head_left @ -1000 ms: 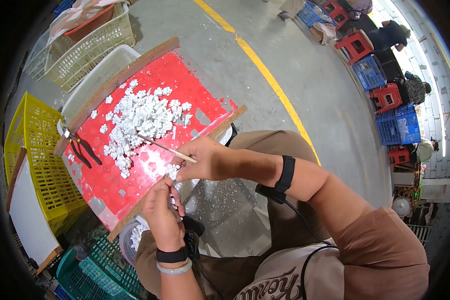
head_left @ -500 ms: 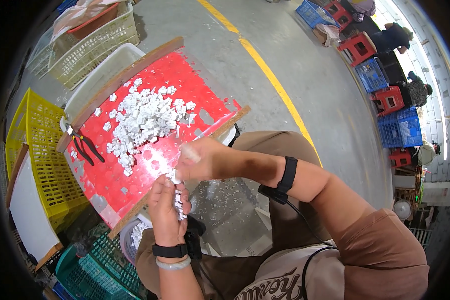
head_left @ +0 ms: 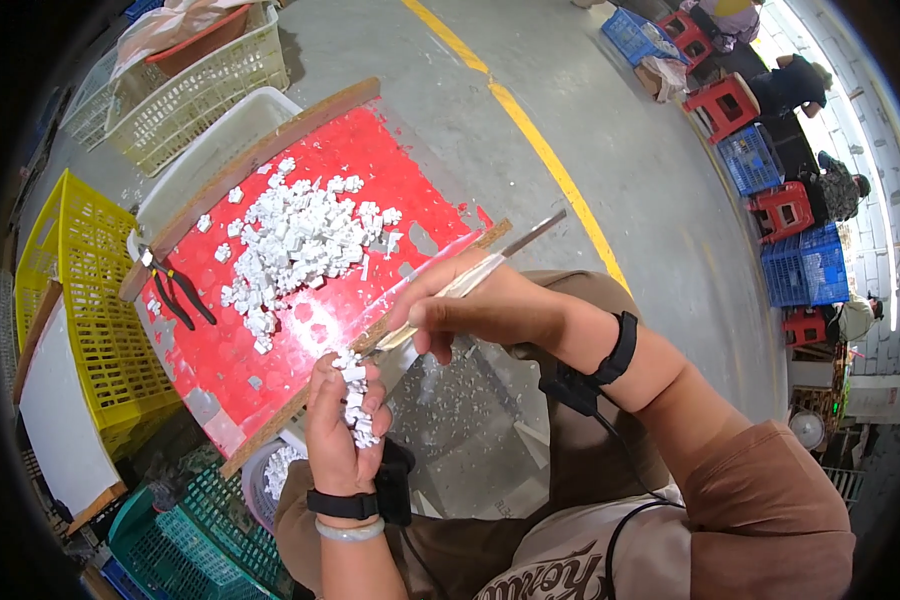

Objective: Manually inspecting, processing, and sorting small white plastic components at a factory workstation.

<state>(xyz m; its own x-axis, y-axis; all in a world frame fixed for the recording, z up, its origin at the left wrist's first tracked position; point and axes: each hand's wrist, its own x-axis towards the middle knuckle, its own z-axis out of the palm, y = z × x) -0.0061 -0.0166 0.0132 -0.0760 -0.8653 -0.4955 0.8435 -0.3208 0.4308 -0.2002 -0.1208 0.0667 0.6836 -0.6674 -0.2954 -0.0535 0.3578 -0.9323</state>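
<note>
My left hand (head_left: 322,420) is curled around several small white plastic pieces (head_left: 358,405), just past the near edge of a red-topped board (head_left: 390,150). In my right hand (head_left: 490,310) is a slim knife-like tool (head_left: 536,232) with a pale wrapped handle. Its long metal end sticks out toward the upper right, while the lower tip meets or nearly meets the piece at the top of my left hand. A heap of similar white pieces (head_left: 295,235) covers the board's middle. Pliers with black-and-yellow handles (head_left: 178,290) lie at the board's left.
Wooden strips (head_left: 270,138) border the board. To the left stand a yellow crate (head_left: 120,345) and a teal basket (head_left: 215,525); a round tub (head_left: 255,465) of white bits is below. Scraps litter the floor between my legs. People sit far right beside blue crates (head_left: 805,265).
My right hand has moved a little right and up from my left fingers, and the tool now shows clearly in it. My left hand stays almost in place with the white pieces.
</note>
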